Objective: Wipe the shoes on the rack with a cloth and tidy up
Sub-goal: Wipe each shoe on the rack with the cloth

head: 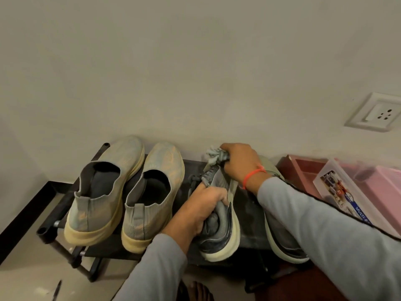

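At lower centre of the frame, on the rack (pixel 54 213), our left hand (pixel 199 209) grips the sneaker (pixel 219 235) by its collar while our right hand (pixel 238 164) pinches the cloth (pixel 213 156) at the toe; we should hold firm and wipe toe to heel

Surface: we see a dark shoe rack (pixel 191 168) | left of the grey sneaker (pixel 223 231): two tan slip-ons (pixel 97 200) | right: its mate (pixel 284 240)
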